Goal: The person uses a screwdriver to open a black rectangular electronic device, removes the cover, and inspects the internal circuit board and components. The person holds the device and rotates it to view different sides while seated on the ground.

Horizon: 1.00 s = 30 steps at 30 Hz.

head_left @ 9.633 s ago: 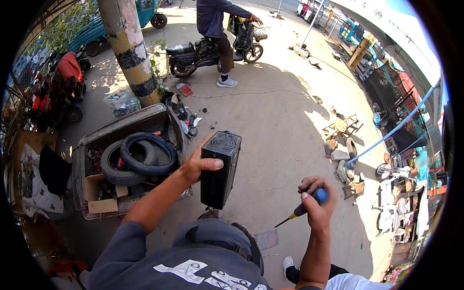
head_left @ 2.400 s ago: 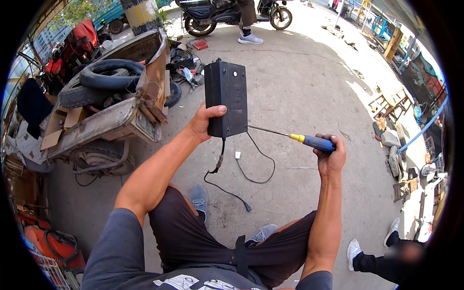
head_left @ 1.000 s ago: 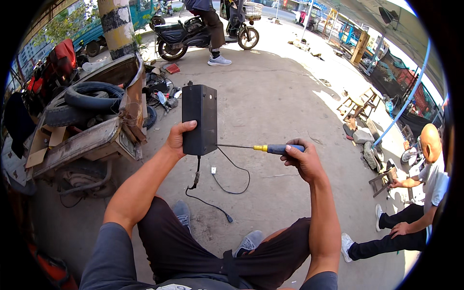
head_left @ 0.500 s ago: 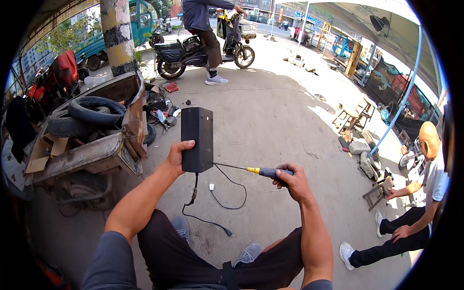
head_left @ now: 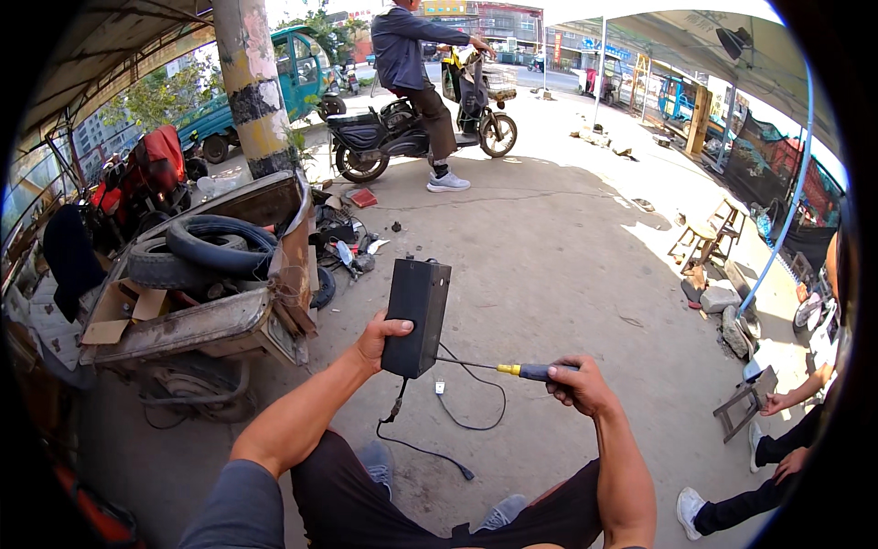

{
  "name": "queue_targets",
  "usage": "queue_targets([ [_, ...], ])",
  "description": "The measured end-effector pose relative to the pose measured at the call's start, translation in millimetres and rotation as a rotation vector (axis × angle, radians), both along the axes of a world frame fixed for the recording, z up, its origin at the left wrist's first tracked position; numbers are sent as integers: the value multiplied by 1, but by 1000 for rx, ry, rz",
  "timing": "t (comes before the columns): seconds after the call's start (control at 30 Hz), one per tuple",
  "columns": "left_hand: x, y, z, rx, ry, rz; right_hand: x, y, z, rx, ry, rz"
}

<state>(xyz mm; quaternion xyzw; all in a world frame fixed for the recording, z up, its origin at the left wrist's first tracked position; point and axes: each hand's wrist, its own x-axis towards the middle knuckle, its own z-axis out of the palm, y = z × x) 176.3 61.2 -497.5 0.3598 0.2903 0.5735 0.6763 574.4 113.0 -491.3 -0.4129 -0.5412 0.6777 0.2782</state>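
My left hand (head_left: 382, 340) grips a black rectangular box (head_left: 416, 316) upright above my knees, thumb across its front face. My right hand (head_left: 576, 384) is closed round a screwdriver (head_left: 529, 371) with a yellow and dark handle, held level. The screwdriver's shaft reaches leftward to the box's lower right edge. Black cables hang below the box, one with a small white plug (head_left: 440, 387), another with a dark connector (head_left: 468, 474) at its end.
A worn metal cart (head_left: 183, 339) holding tyres and cardboard stands at left. A person on a black scooter (head_left: 370, 146) is beside a painted pole (head_left: 247, 101). At right are stools (head_left: 704, 233), stones, a blue pole (head_left: 777, 238) and another person's legs and hands (head_left: 777, 448).
The view has tilted up, so the scene sits lower. My hands keep their holds, the screwdriver still at the box's side. The person at right has mostly left the view's edge.
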Motion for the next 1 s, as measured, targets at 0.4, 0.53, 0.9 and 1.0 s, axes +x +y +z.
queue_targets([
  [0.4,1,7,6,-39,-69,81,-10,8,-9,149,41,-13],
  [0.53,-2,10,0,-55,-75,90,-11,11,-13,227,-3,-15],
  [0.9,2,12,-3,-72,-47,112,-7,12,-13,347,-125,-33],
  [1.0,1,10,-1,-78,-52,100,-11,12,-12,516,-168,-45],
])
